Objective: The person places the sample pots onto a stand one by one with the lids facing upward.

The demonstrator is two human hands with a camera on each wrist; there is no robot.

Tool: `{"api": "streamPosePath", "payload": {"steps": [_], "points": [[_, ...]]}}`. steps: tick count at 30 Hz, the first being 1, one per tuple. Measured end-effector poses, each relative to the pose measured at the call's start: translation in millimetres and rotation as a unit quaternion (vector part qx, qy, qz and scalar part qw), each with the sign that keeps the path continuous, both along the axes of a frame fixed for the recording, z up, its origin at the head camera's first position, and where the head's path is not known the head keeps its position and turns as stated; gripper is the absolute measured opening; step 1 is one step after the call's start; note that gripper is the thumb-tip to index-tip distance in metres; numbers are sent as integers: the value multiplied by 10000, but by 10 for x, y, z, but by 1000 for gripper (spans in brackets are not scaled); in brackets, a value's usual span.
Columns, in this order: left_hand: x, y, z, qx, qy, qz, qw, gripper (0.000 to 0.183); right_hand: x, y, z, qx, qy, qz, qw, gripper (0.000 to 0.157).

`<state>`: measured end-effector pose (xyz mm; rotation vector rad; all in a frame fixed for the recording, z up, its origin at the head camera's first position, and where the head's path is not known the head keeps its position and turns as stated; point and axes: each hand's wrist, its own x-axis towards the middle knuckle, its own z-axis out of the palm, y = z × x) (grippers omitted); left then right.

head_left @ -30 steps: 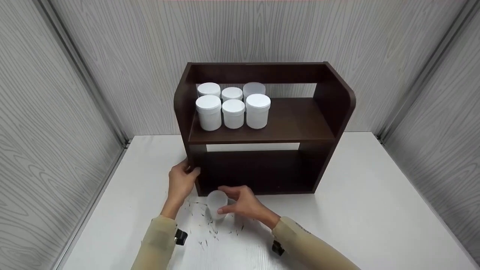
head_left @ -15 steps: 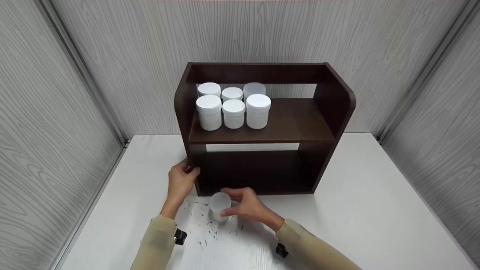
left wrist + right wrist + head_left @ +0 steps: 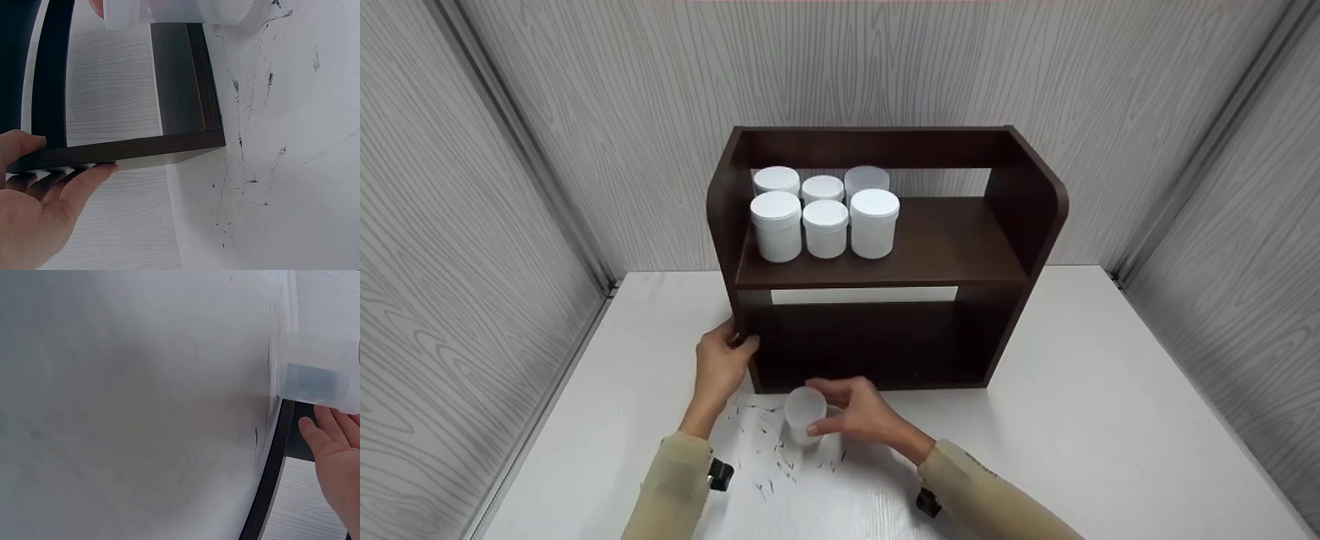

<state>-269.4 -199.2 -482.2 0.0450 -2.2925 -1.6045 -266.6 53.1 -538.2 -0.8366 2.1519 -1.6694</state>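
My left hand (image 3: pixel 721 364) grips the left side panel of a dark brown two-tier shelf (image 3: pixel 960 240). In the left wrist view its thumb and fingers lie on opposite sides of that panel (image 3: pixel 132 147). At the shelf's lower front edge, my right hand (image 3: pixel 861 409) holds a frosted plastic jar (image 3: pixel 802 411) between thumb and fingers. No white lid shows on this jar, which stands nearly upright over the white table. The right wrist view has the jar (image 3: pixel 320 354) at its right edge, with the thumb and fingers (image 3: pixel 332 424) close beside it.
White-lidded jars (image 3: pixel 780 225) stand in two rows on the upper tier's left half. A translucent-topped jar (image 3: pixel 868 178) is at the back of them. Dark scuff marks streak the white table (image 3: pixel 1072 450) before the shelf. Grey wood-grain walls (image 3: pixel 870 60) enclose the table.
The right hand and the jar have shifted slightly right and toward the front of the table. The left hand stays on the shelf panel.
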Motion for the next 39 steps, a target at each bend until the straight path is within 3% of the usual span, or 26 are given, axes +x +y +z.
{"api": "streamPosePath", "payload": {"steps": [15, 39], "points": [[8, 11, 5, 54, -44, 38, 10000, 48, 38, 17, -6, -120, -117, -89, 9998, 69], [-6, 4, 16, -23, -138, 13, 9999, 49, 267, 427, 230, -178, -151, 53, 9997, 70]]}}
